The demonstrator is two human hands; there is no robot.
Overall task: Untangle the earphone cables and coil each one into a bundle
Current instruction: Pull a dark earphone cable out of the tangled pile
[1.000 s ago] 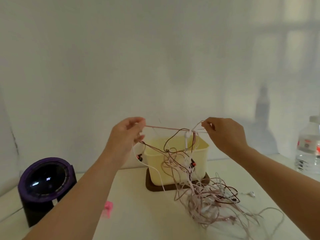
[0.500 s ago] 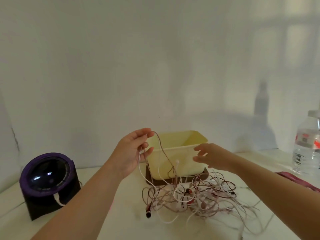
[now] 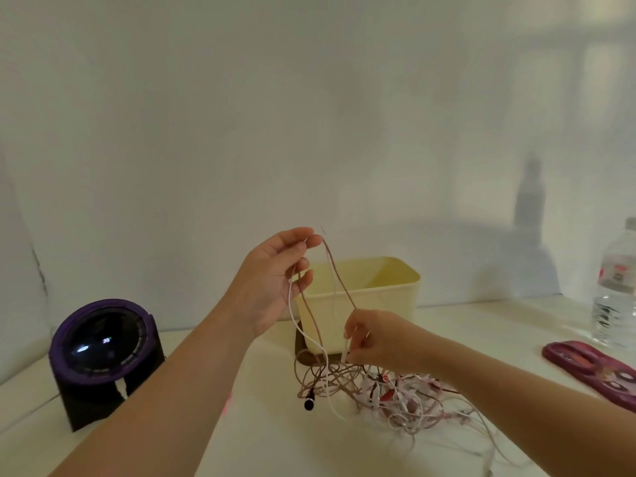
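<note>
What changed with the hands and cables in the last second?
The right hand let go, dropped, and now pinches the brown cable just above the tangle, which has sunk onto the table. The left hand still holds that cable's top up high. Tub unmoved.

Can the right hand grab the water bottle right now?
Probably not straight away: the right hand pinches the earphone cables. If it let go, bare table lies between it and the water bottle.

Water bottle (image 3: pixel 617 290) partly beyond right edge

Plain white wall (image 3: pixel 206 115) behind pale table (image 3: pixel 275 442)
</note>
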